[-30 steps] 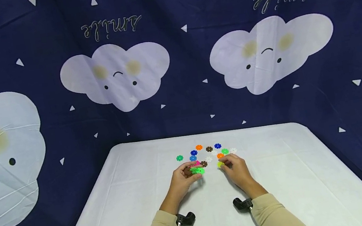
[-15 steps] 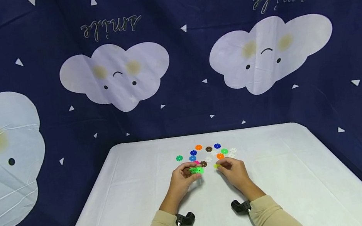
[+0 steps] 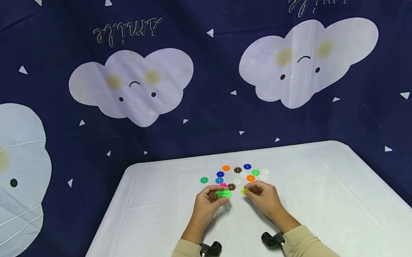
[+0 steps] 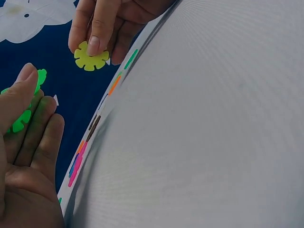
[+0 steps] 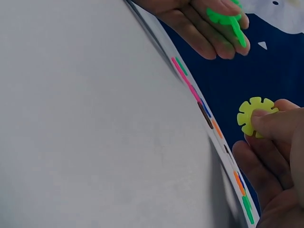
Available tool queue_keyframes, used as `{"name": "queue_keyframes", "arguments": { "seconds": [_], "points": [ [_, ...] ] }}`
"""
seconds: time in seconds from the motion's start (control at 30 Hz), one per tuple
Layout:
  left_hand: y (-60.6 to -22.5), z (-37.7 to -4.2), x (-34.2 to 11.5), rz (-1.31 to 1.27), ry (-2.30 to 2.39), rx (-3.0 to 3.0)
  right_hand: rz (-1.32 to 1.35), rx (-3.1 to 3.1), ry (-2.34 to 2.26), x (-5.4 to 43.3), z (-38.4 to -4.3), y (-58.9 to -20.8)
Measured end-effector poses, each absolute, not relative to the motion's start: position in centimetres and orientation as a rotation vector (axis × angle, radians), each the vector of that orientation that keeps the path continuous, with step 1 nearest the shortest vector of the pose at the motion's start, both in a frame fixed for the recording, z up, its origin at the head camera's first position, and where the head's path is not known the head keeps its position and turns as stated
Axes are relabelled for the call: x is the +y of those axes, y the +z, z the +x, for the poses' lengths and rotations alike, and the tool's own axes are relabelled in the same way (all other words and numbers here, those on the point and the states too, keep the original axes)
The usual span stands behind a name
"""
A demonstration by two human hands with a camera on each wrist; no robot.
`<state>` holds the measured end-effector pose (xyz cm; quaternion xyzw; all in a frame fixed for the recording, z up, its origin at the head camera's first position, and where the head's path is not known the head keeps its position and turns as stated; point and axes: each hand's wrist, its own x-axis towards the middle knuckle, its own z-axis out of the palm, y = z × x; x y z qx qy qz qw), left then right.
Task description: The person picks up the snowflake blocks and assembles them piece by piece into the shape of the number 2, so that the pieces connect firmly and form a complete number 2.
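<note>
My left hand (image 3: 205, 206) holds bright green notched snowflake discs (image 3: 224, 194) between thumb and fingers. In the right wrist view these green discs (image 5: 239, 32) stand at an angle to each other and appear joined. To the right, my right hand (image 3: 267, 199) pinches a yellow snowflake disc (image 3: 244, 191), its flat face and slotted rim plain in the left wrist view (image 4: 91, 58). Both hands are raised off the table, with a small gap between the yellow disc and the green ones. Part of the green discs is covered by my left thumb and fingers.
Beyond my hands, loose snowflake discs lie scattered on the white table (image 3: 156, 224): orange (image 3: 226, 168), brown (image 3: 238, 170), dark blue (image 3: 247, 166), teal green (image 3: 204, 180), pink (image 3: 223, 185) and several white ones (image 3: 264, 172). A dark blue cloud-printed curtain (image 3: 214, 78) hangs behind.
My right hand has brought the yellow disc leftward, closer to the green discs. My left hand has stayed nearly still with the green discs in its grip.
</note>
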<state>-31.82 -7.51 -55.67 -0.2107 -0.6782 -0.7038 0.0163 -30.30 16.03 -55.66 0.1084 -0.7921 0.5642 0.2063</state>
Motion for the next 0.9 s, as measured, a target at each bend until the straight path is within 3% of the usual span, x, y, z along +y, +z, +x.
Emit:
{"name": "queue_keyframes", "arguments": {
  "seconds": [0.7, 0.9],
  "points": [
    [-55.7, -31.8, -7.5, -0.596, -2.079, -2.148, 0.315, -2.14, 1.703, 14.5, -29.3, -55.7],
    [-55.6, -31.8, -7.4, -0.607, -2.058, -2.159, 0.338, -2.102, 1.744, 13.7, -28.0, -54.1]
  ]
}}
